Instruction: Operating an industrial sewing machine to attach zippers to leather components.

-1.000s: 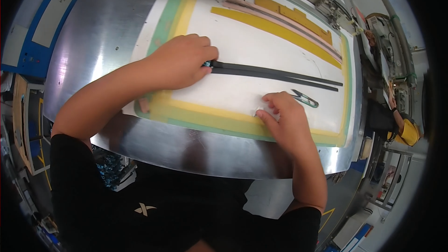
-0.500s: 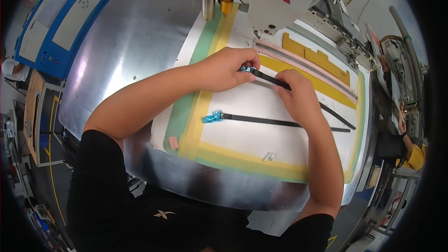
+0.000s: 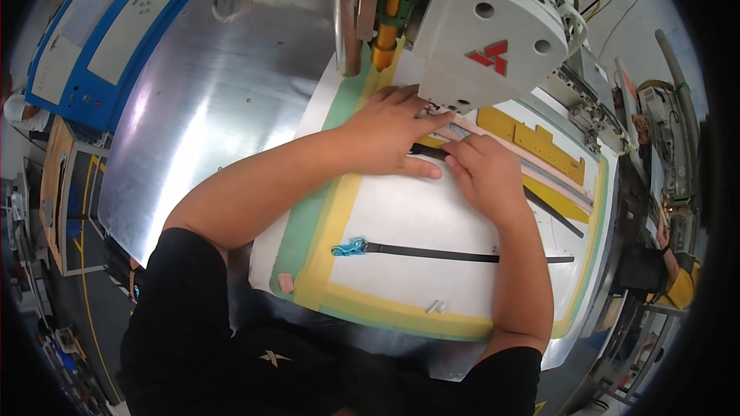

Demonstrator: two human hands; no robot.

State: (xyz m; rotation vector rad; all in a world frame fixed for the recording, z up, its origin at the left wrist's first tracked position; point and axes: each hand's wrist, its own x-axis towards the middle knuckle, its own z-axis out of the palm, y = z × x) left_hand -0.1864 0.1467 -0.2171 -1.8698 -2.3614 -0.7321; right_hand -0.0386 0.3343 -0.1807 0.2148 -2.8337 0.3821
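Pinching black strap point(image 3: 553, 212), right hand point(image 3: 487, 177), fingertips against it; left hand point(image 3: 385, 137), fingers spread, covers its left end, just beneath sewing-machine head point(image 3: 493, 38). Strap's long axis runs rightward under right hand, slanting toward the person.

Cannot see left end of upper strap point(image 3: 555, 213), covered by left hand point(image 3: 389, 135). Cannot trace its middle behind right hand point(image 3: 491, 173). Cannot follow lower strap point(image 3: 432, 252) beneath right forearm point(image 3: 523, 285). Cannot view tops of machine head point(image 3: 493, 38) and gold rod point(image 3: 384, 58), cut by upper edge. Cannot identify white bits point(image 3: 437, 307), too small.
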